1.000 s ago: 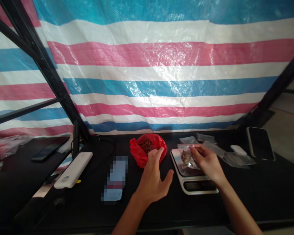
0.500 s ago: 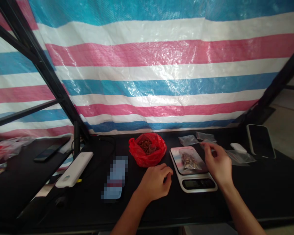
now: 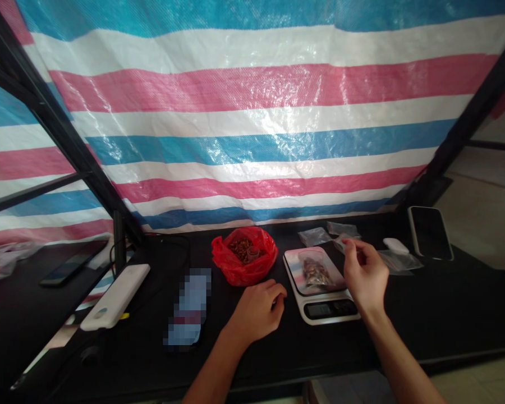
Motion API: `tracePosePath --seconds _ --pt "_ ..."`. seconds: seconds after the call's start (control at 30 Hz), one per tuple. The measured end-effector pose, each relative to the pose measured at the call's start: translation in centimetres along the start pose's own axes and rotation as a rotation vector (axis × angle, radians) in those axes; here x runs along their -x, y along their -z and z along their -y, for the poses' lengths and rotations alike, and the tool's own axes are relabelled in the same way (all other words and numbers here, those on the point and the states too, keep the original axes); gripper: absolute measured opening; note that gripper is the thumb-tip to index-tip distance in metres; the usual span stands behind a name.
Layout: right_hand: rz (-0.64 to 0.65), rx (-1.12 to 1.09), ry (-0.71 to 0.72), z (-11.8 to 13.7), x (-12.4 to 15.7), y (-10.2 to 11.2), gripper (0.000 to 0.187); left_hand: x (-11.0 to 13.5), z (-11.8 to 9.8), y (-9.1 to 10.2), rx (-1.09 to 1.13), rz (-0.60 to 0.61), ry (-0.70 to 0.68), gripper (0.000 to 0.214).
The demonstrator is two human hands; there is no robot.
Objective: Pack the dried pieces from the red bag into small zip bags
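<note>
My right hand [image 3: 366, 274] is raised over the right edge of a white kitchen scale [image 3: 297, 280], its thumb and fingers pinching a small clear plastic bag [image 3: 340, 242]. On the scale's plate lies a clear bag of small brown pieces [image 3: 315, 271]; the display below it is too dim to read. Curled with its fingers closed, my left hand [image 3: 258, 311] rests on the black table between the scale and a red plastic bag [image 3: 267, 264]. Nothing shows in that hand. Inside the open red bag are brown pieces [image 3: 239, 248] and a small clear cup [image 3: 253, 255].
Clear bags [image 3: 313, 237] lie behind the scale. A white rounded object [image 3: 395, 246] and a propped phone [image 3: 430, 233] are at right. Leftward are a blurred-out phone [image 3: 189, 308], a white power bank [image 3: 115, 297] and cables. Striped sheeting [image 3: 256, 123] hangs behind.
The view has shifted slightly to the right. My right hand has the small clear bag nearer the scale's back corner. My left hand stays curled in front of the red bag.
</note>
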State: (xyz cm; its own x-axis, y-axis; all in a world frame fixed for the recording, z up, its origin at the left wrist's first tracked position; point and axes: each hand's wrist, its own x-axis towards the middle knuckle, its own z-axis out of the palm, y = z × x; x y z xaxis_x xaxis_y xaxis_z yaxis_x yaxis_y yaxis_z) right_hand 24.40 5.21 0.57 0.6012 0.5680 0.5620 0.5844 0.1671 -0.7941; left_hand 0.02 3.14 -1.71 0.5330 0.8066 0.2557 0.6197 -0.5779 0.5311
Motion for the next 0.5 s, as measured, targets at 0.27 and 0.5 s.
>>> tracePosePath --seconds 0.27,0.5 --pt "-0.004 -0.005 -0.008 -0.21 -0.06 0.12 0.045 -0.04 -0.07 0.04 0.027 0.006 0.014 0.026" --pt "0.147 0.141 0.002 0.14 0.16 0.23 0.039 0.05 0.17 -0.16 0.018 -0.004 0.001 0.025"
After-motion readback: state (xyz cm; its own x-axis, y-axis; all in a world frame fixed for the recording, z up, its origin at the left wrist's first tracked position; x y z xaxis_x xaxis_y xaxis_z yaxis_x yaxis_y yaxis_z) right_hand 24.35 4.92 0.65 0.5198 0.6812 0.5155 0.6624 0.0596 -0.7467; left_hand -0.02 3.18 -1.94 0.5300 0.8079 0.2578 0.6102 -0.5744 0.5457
